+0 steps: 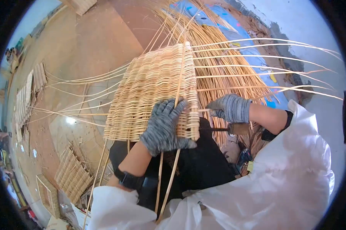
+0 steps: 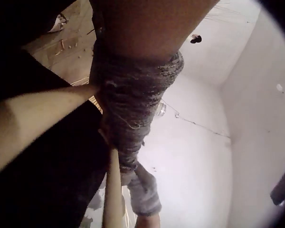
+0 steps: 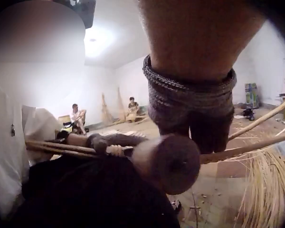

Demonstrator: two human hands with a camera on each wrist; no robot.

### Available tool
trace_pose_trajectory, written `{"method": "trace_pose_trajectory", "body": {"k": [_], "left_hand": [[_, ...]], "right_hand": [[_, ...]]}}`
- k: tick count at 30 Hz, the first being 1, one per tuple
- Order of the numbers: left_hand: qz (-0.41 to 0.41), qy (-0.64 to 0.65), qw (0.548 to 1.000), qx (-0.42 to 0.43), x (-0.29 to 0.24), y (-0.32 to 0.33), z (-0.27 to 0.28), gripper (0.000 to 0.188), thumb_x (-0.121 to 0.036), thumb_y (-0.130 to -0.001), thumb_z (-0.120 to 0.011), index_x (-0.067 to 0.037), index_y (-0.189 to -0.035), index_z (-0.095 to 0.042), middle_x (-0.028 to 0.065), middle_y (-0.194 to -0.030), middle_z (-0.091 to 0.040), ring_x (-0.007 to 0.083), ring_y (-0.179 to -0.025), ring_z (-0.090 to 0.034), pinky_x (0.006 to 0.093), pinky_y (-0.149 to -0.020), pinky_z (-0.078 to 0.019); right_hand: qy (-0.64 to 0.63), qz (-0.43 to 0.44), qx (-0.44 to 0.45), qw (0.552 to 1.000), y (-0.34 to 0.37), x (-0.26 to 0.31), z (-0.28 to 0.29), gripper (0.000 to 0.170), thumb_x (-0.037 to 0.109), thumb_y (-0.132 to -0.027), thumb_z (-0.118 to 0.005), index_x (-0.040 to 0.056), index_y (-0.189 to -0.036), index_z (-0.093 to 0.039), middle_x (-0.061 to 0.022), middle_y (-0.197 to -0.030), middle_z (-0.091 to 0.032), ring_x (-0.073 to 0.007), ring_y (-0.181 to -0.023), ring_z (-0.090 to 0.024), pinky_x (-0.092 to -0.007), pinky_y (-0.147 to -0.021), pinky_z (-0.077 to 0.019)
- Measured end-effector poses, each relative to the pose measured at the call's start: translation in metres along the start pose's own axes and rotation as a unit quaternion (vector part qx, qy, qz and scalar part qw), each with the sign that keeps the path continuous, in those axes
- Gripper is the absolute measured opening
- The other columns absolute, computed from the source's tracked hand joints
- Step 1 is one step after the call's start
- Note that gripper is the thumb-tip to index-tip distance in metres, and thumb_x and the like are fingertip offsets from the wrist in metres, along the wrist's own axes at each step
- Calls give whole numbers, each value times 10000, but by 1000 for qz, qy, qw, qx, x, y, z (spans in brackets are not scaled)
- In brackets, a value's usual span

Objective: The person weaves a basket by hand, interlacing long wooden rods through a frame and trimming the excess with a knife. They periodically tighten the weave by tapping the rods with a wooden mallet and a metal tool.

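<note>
A woven wicker panel [image 1: 146,92] lies tilted across the person's lap, with long rods sticking out on all sides. My gloved left hand [image 1: 163,124] rests on its near right corner, fingers spread over the weave and thumb along the near edge. One long rod runs up the weave past those fingertips. At the panel's right edge, my gloved right hand [image 1: 230,108] pinches a wicker rod [image 1: 204,110] near its end, which meets the border. Just below that hand, a tool with a thick wooden handle [image 3: 175,164] has its dark metal shaft [image 1: 215,129] pointing into the panel's edge.
A large bundle of loose rods [image 1: 226,76] lies beyond the panel on a blue sheet [image 1: 253,63]. More woven panels [image 1: 72,174] lie on the floor at left. Two seated people [image 3: 78,116] appear far back in the right wrist view.
</note>
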State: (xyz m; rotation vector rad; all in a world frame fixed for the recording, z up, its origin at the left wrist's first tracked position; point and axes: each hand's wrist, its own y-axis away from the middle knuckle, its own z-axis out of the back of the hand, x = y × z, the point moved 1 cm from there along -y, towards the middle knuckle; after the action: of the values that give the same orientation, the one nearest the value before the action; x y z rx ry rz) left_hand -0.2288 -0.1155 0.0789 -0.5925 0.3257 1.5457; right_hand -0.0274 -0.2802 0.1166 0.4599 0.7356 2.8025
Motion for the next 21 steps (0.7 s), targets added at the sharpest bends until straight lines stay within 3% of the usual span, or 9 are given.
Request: {"method": "trace_pose_trajectory", "body": {"k": [1,4,5,11,14,16,17,20,21], "left_hand": [[-16,2,1000,-2,4,-2,0,1212,-721,-470,-777,-60,-1409,-387,220,-1380,-434,421,-1277,-378,489,-1109,-247],[-38,46,997,42,12,-11,7,1158,-742,-510,-740,-74,-1394,-404,209,-1384,-415,415,-1281,-369,517,-1108,-206],[-36,45,997,47,13,-14,11,1100,-721,-531,-747,-77,-1369,-442,190,-1370,-429,405,-1256,-392,523,-1075,-243],[-13,126,991,45,22,-24,2,996,-674,-590,-749,-77,-1338,-472,185,-1359,-435,411,-1249,-393,532,-1055,-262],[7,146,988,49,24,-35,-6,983,-681,-596,-742,-61,-1314,-482,186,-1357,-436,423,-1248,-389,536,-1059,-257],[13,161,986,48,26,-35,-6,982,-686,-601,-737,-55,-1310,-483,186,-1356,-438,422,-1251,-387,536,-1063,-253],[19,161,985,59,25,-36,-4,981,-686,-606,-735,-52,-1311,-482,182,-1353,-445,414,-1255,-387,532,-1067,-253],[29,163,984,64,27,-43,-6,998,-678,-591,-751,-48,-1316,-479,172,-1348,-457,409,-1247,-397,526,-1065,-260],[44,160,984,65,27,-45,-7,1018,-676,-571,-765,-49,-1320,-480,167,-1345,-467,405,-1239,-406,524,-1062,-267]], "right_hand": [[-34,28,6,999,-7,-7,-1,326,303,-941,-532,98,-1182,-611,-170,-933,-680,-356,-797,-657,-436,-748,-532],[-81,20,65,994,-19,-9,-3,327,296,-933,-544,122,-1204,-601,-165,-884,-680,-357,-756,-656,-437,-704,-535],[-102,31,63,992,-16,-5,6,314,271,-926,-539,129,-1198,-606,-157,-798,-667,-353,-685,-650,-429,-645,-537],[24,110,117,987,-26,-16,22,314,248,-867,-575,106,-1146,-598,-112,-683,-628,-302,-585,-638,-408,-521,-517],[22,201,25,979,-45,-43,8,339,269,-831,-612,101,-1125,-590,-89,-660,-617,-298,-571,-633,-419,-497,-504],[-150,45,106,982,-35,-28,-3,384,270,-795,-637,93,-1132,-590,-97,-667,-616,-308,-568,-629,-430,-494,-505],[-200,35,69,977,-29,-21,-15,404,271,-784,-647,91,-1140,-587,-99,-664,-612,-311,-569,-628,-430,-494,-505],[-131,111,98,980,-51,-39,-2,390,241,-762,-664,87,-1117,-615,-136,-687,-619,-332,-585,-622,-417,-527,-513],[-102,173,114,973,-73,-50,13,367,235,-763,-663,84,-1096,-626,-143,-686,-618,-339,-583,-618,-415,-532,-512]]}}
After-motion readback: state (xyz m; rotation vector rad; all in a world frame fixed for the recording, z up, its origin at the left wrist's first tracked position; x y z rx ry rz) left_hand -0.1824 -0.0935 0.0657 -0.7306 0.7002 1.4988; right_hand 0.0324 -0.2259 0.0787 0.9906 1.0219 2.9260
